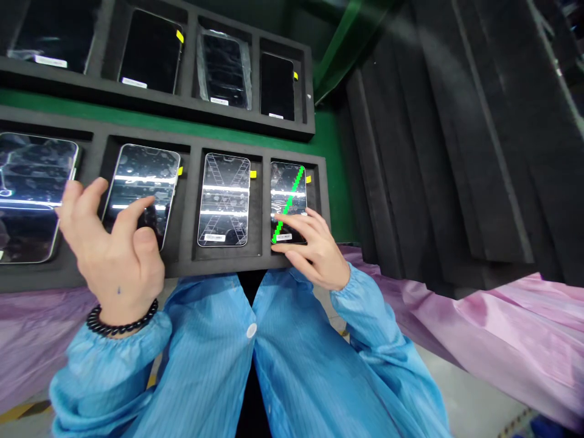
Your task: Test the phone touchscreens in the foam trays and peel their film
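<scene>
Four compartments of a black foam tray point(182, 265) each hold a phone, so several phones lie in a row before me. My right hand point(317, 246) rests over the lower part of the rightmost phone point(278, 188), whose lit screen carries a thick green diagonal line; the fingers are spread. Left of it lies a phone point(224, 201) showing ladder-like lines in a cross. My left hand point(114, 243) hovers above another phone point(143, 167), fingers apart and nothing in them. At the far left is a larger dark phone point(31, 194).
Behind, a second foam tray point(191, 112) holds several dark phones, one in a clear bag point(223, 67). Black foam trays point(433, 134) stand stacked at the right. A green surface point(337, 182) lies beneath. Pink cloth point(502, 322) shows at the lower right.
</scene>
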The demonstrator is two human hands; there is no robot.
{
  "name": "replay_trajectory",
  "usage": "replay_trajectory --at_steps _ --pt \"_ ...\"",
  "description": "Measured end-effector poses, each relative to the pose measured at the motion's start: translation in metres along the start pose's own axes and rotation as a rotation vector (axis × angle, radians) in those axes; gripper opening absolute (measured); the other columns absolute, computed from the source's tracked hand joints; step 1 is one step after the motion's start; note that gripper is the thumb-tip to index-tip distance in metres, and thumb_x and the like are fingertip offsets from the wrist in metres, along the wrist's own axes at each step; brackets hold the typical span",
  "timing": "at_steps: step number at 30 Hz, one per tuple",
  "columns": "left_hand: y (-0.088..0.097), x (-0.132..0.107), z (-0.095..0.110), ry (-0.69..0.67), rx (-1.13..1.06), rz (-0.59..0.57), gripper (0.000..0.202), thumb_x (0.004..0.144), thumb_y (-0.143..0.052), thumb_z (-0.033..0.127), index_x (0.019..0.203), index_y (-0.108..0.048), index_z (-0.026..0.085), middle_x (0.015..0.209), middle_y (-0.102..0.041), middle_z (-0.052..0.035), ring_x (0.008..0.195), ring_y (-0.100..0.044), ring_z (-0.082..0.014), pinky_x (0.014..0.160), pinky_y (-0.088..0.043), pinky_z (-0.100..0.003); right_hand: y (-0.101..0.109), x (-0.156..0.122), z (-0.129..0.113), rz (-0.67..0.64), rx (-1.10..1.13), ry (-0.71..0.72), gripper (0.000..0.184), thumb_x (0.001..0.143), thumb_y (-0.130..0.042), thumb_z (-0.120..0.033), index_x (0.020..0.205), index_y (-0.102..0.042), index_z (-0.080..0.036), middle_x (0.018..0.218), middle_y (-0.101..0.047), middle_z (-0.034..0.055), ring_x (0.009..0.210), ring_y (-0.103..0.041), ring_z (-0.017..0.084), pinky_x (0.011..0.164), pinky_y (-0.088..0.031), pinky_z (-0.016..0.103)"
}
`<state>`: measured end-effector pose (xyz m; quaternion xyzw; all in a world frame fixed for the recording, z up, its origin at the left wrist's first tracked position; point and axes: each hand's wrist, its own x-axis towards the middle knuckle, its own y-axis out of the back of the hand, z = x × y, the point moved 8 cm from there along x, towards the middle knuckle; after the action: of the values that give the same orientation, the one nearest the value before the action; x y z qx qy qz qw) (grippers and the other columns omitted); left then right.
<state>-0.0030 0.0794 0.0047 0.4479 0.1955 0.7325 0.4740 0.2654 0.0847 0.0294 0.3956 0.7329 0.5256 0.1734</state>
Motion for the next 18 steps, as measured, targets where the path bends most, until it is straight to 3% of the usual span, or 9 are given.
replay_trajectory --at_steps 3,6,12,18 --pt "0.000 0.000 -0.002 -0.002 -0.018 0.015 0.053 0.101 -0.032 0.043 0.137 -0.065 0.021 0.159 -0.041 -0.0064 0.154 -0.027 -0.0341 0.128 -0.020 -0.056 0.015 0.015 0.026 0.092 0.043 -0.087 0.052 0.108 -0.028 -0.040 0.110 -0.078 -0.028 0.149 -0.057 0.0050 0.135 -0.052 0.023 0.120 -0.034 0.051" --pt "-0.001 0.000 -0.004 -0.007 -0.034 0.027 0.054 0.101 -0.033 0.045 0.136 -0.065 0.021 0.159 -0.042 -0.0077 0.153 -0.028 -0.0350 0.128 -0.020 -0.056 0.025 0.040 0.052 0.170 -0.071 -0.184 0.055 0.108 -0.025 -0.044 0.121 -0.074 -0.025 0.153 -0.052 0.0079 0.136 -0.049 0.025 0.116 -0.038 0.049" --pt "-0.003 0.000 -0.006 -0.023 -0.045 0.028 0.053 0.101 -0.034 0.046 0.136 -0.066 0.021 0.159 -0.042 -0.0087 0.153 -0.029 -0.0362 0.127 -0.020 -0.059 0.007 0.082 0.077 0.032 -0.296 -0.263 0.048 0.108 -0.028 -0.043 0.129 -0.069 -0.026 0.163 -0.039 0.0067 0.139 -0.045 0.027 0.122 -0.027 0.052" --pt "-0.002 0.000 -0.001 -0.013 -0.025 -0.012 0.048 0.102 -0.034 0.039 0.140 -0.061 0.027 0.162 -0.037 -0.0053 0.155 -0.025 -0.0347 0.127 -0.020 -0.061 -0.003 0.090 0.076 -0.027 -0.347 -0.253 0.042 0.108 -0.034 -0.040 0.133 -0.066 -0.028 0.165 -0.036 0.0053 0.141 -0.042 0.027 0.123 -0.025 0.054"
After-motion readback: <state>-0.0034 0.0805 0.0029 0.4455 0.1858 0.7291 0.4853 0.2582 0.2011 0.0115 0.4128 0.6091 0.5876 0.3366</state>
